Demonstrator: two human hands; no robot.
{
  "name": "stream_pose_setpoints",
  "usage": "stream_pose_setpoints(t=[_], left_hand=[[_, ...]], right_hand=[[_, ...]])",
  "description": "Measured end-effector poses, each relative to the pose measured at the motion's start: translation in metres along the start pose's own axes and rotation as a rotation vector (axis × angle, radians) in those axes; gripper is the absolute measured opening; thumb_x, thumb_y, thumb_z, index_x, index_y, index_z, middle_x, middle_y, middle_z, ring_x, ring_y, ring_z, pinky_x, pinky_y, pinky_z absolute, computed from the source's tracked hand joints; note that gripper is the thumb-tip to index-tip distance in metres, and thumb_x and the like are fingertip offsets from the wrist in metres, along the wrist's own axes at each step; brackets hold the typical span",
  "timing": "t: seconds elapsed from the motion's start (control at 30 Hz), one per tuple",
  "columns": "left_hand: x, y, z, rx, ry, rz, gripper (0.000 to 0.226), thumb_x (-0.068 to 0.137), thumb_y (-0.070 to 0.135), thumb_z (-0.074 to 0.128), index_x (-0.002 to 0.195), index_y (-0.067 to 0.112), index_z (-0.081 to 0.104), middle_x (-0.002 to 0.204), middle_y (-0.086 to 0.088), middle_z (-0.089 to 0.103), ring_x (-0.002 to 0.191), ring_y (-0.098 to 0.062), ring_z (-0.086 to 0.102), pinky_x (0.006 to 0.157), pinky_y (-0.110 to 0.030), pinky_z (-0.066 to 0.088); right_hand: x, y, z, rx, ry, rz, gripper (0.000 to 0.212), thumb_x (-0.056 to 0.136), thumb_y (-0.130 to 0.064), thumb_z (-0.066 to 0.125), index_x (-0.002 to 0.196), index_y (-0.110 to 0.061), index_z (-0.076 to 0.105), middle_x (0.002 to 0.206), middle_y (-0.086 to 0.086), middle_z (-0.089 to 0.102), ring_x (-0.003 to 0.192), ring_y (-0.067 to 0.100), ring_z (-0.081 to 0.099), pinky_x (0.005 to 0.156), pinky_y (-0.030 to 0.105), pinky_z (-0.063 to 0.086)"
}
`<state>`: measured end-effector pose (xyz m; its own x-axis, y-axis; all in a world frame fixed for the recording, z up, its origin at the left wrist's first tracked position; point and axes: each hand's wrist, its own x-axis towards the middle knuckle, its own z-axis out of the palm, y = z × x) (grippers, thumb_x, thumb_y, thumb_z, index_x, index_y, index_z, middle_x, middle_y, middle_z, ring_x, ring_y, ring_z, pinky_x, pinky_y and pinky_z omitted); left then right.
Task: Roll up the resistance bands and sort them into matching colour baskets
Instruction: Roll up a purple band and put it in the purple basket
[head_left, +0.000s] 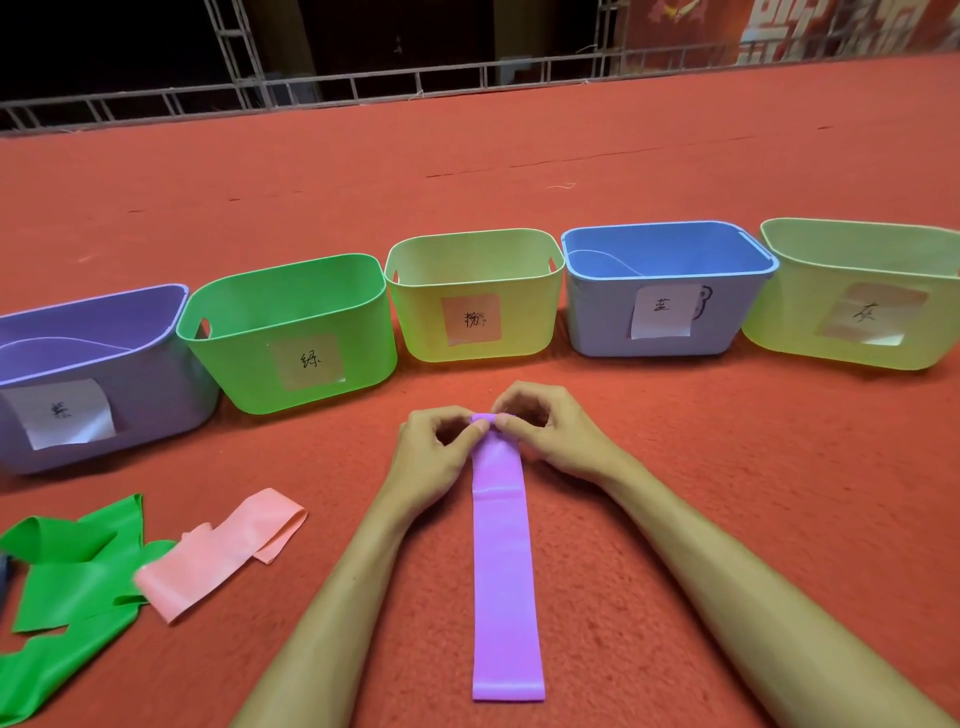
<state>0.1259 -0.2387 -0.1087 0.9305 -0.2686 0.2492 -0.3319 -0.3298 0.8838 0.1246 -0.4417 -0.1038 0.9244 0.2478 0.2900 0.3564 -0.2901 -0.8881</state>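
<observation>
View: head
Surface: red carpet floor, short pile, with a few loose threads and faint seams farther back.
Room: a metal truss rail runs along the far edge of the carpet. Beyond it the space is dark. A red banner with pale print shows at the upper right.
Basket row: five baskets stand side by side across the carpet. From left to right they are the purple basket, green basket, middle yellow-green basket, blue basket and right yellow-green basket. Each carries a paper label with a handwritten character on its front wall.
Purple band: the purple band lies flat on the carpet in front of the middle basket, running lengthwise from the person towards the row. Its far end is turned over into a small roll.
Left hand: the left hand pinches the rolled far end, thumb and curled fingers on it.
Right hand: the right hand pinches the same end, its thumb tip just beside the left thumb.
Unsorted bands: the green bands lie crumpled at the lower left. The pink band lies partly across them, unrolled.
</observation>
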Motion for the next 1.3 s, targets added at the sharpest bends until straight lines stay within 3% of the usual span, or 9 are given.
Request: stream_pose_setpoints(t=[0.1, 0.23, 0.37, 0.5, 0.7, 0.87, 1.0, 1.13, 1.3], left_hand=[[0.001, -0.001, -0.004, -0.087, 0.008, -0.015, 0.015, 0.097, 0.023, 0.067, 0.1, 0.021, 0.081, 0.091, 0.003, 0.079, 0.085, -0.012, 0.071, 0.08, -0.039, 0.056], [0.001, 0.005, -0.006, -0.161, 0.004, -0.013, 0.016, 0.099, 0.006, 0.066, 0.104, 0.012, 0.08, 0.092, 0.001, 0.079, 0.081, -0.004, 0.068, 0.074, -0.022, 0.052], [0.0, 0.01, -0.005, -0.269, 0.004, -0.046, 0.015, 0.098, 0.003, 0.067, 0.108, 0.004, 0.078, 0.096, -0.012, 0.079, 0.078, -0.002, 0.066, 0.067, -0.015, 0.05], [0.001, 0.008, -0.004, -0.287, 0.029, -0.065, 0.013, 0.098, 0.006, 0.067, 0.103, -0.001, 0.077, 0.086, -0.006, 0.077, 0.073, -0.003, 0.066, 0.063, -0.016, 0.05], [0.002, 0.003, -0.007, -0.307, -0.001, -0.043, 0.012, 0.096, 0.005, 0.07, 0.105, 0.007, 0.078, 0.1, -0.012, 0.079, 0.089, -0.015, 0.07, 0.074, -0.025, 0.055], [0.002, 0.004, -0.007, -0.357, 0.019, -0.059, 0.016, 0.092, -0.003, 0.071, 0.105, 0.005, 0.077, 0.097, -0.01, 0.079, 0.084, -0.01, 0.07, 0.066, -0.018, 0.052], [0.004, 0.004, -0.007, -0.382, 0.013, -0.088, 0.018, 0.092, -0.001, 0.072, 0.109, 0.006, 0.074, 0.096, -0.018, 0.076, 0.079, -0.009, 0.067, 0.065, -0.02, 0.054], [0.005, 0.002, -0.003, -0.357, -0.015, -0.098, 0.013, 0.101, 0.006, 0.063, 0.097, -0.002, 0.072, 0.066, 0.013, 0.066, 0.058, 0.003, 0.055, 0.052, -0.011, 0.041], [0.003, 0.002, -0.005, -0.37, 0.001, -0.107, 0.012, 0.099, 0.008, 0.067, 0.1, 0.0, 0.075, 0.081, -0.003, 0.074, 0.068, -0.005, 0.062, 0.054, -0.014, 0.043]], right_hand=[[0.001, 0.001, 0.001, 0.045, 0.044, 0.065, 0.011, 0.098, -0.026, 0.069, 0.097, -0.015, 0.069, 0.082, 0.017, 0.073, 0.068, 0.019, 0.064, 0.065, 0.04, 0.051], [0.003, 0.001, 0.004, 0.12, 0.06, 0.07, 0.01, 0.099, -0.02, 0.069, 0.092, -0.012, 0.069, 0.081, 0.025, 0.071, 0.067, 0.016, 0.061, 0.065, 0.034, 0.046], [0.002, 0.001, 0.006, 0.182, 0.08, 0.056, 0.011, 0.097, -0.02, 0.071, 0.096, -0.01, 0.068, 0.083, 0.031, 0.068, 0.071, 0.024, 0.056, 0.064, 0.041, 0.04], [0.001, -0.002, 0.006, 0.177, 0.077, 0.02, 0.01, 0.095, -0.017, 0.072, 0.099, -0.008, 0.068, 0.087, 0.026, 0.07, 0.076, 0.022, 0.061, 0.07, 0.041, 0.045], [0.001, -0.002, 0.008, 0.21, 0.062, 0.054, 0.018, 0.091, -0.02, 0.073, 0.101, -0.008, 0.065, 0.083, 0.033, 0.066, 0.073, 0.022, 0.056, 0.066, 0.034, 0.044], [0.001, -0.003, 0.012, 0.222, 0.074, 0.1, 0.013, 0.099, -0.016, 0.07, 0.094, -0.004, 0.068, 0.067, 0.006, 0.07, 0.062, 0.011, 0.059, 0.058, 0.023, 0.042], [0.0, -0.006, 0.011, 0.274, 0.065, 0.061, 0.009, 0.098, -0.008, 0.069, 0.1, 0.001, 0.066, 0.089, 0.028, 0.074, 0.078, 0.02, 0.068, 0.068, 0.029, 0.051], [0.001, -0.006, 0.01, 0.263, 0.069, 0.037, 0.012, 0.094, -0.012, 0.073, 0.103, -0.005, 0.068, 0.095, 0.026, 0.073, 0.084, 0.024, 0.068, 0.076, 0.04, 0.05], [0.001, -0.002, 0.01, 0.279, 0.051, 0.055, 0.015, 0.092, -0.018, 0.074, 0.103, -0.011, 0.068, 0.092, 0.032, 0.07, 0.082, 0.024, 0.063, 0.073, 0.041, 0.045]])
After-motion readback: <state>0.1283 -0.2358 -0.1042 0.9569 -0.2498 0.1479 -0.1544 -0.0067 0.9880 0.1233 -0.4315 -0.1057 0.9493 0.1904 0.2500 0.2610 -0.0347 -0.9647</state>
